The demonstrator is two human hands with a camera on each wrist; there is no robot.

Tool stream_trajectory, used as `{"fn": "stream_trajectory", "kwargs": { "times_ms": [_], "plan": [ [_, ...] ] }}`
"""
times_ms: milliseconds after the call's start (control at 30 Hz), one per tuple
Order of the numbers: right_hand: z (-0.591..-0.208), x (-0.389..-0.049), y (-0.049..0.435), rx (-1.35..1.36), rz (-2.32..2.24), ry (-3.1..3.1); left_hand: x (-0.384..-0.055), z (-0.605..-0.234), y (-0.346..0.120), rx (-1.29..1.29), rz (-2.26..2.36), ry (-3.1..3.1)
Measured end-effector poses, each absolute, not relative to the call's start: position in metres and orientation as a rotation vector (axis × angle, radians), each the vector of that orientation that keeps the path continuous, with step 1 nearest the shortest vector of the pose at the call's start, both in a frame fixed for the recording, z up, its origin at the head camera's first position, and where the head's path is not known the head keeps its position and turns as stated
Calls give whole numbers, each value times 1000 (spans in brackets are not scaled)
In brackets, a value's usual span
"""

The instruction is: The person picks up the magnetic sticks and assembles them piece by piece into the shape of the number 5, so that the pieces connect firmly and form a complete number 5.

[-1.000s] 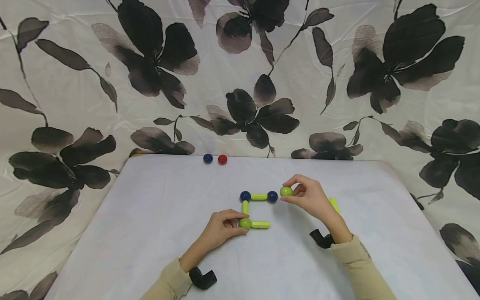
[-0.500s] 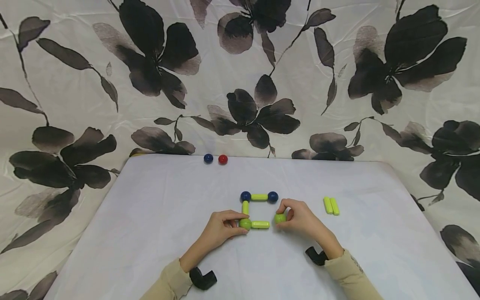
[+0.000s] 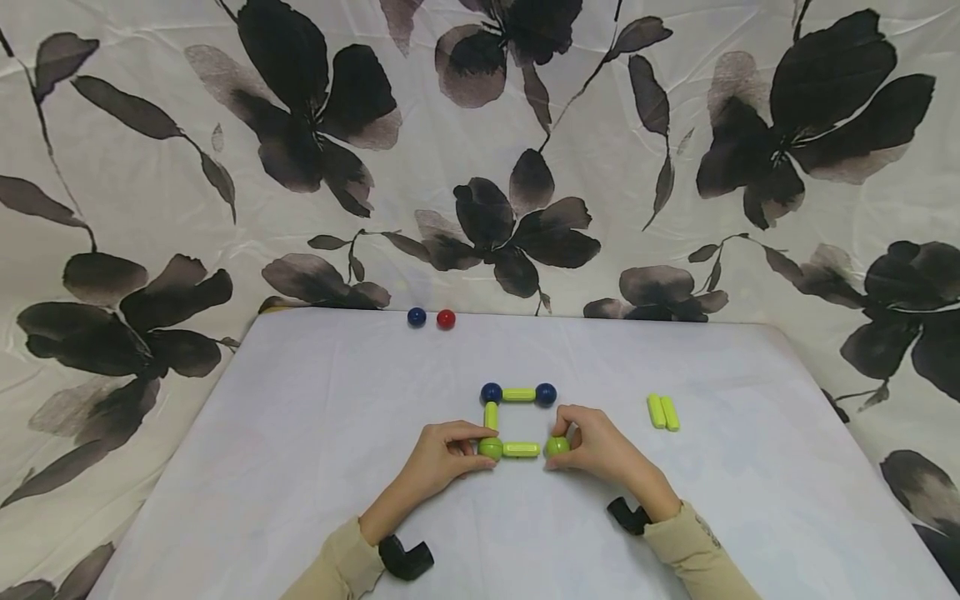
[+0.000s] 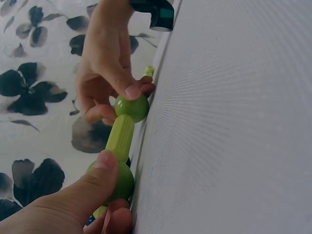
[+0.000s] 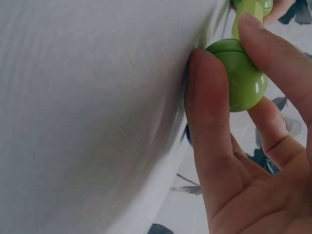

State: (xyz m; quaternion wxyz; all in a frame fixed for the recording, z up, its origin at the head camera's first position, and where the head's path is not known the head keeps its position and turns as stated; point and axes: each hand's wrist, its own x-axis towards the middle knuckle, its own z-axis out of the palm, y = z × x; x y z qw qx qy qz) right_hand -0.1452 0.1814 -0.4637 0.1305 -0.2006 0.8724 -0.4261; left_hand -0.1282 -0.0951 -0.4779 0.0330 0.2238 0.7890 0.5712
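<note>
My left hand (image 3: 446, 450) pinches a green ball (image 3: 490, 448) at the near left corner of a shape built of balls and rods. From that ball one yellow-green rod (image 3: 521, 450) points right and another rod (image 3: 491, 415) runs back to a dark blue ball (image 3: 491, 393). A third rod (image 3: 518, 394) links this to a second dark blue ball (image 3: 546, 394). Between thumb and fingers, my right hand (image 3: 600, 446) holds another green ball (image 5: 243, 80), just off the right-pointing rod's free end in the head view.
Two loose yellow-green rods (image 3: 663, 412) lie side by side to the right. Near the far edge of the white table (image 3: 330, 367) sit a blue ball (image 3: 416, 317) and a red ball (image 3: 446, 319). A floral cloth (image 3: 480, 150) hangs behind.
My right hand has brought its green ball from beside the far right blue ball toward me, down to the near rod's free end. The left hand stays put on its ball.
</note>
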Motion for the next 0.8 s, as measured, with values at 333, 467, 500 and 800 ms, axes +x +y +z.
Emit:
{"fn": "stream_trajectory", "kwargs": {
  "times_ms": [333,467,500,800],
  "plan": [
    [-466,-144,176,-612,-1236,2538,-128,-476,-95,715,1748,2442],
    [-464,-143,173,-629,-1243,2529,-128,-477,-95,707,1757,2430],
    [-464,-143,173,-632,-1242,2528,-128,-477,-94,706,1761,2426],
    [-465,-143,172,-629,-1228,2548,-128,-478,-94,715,1777,2418]
  ]
}}
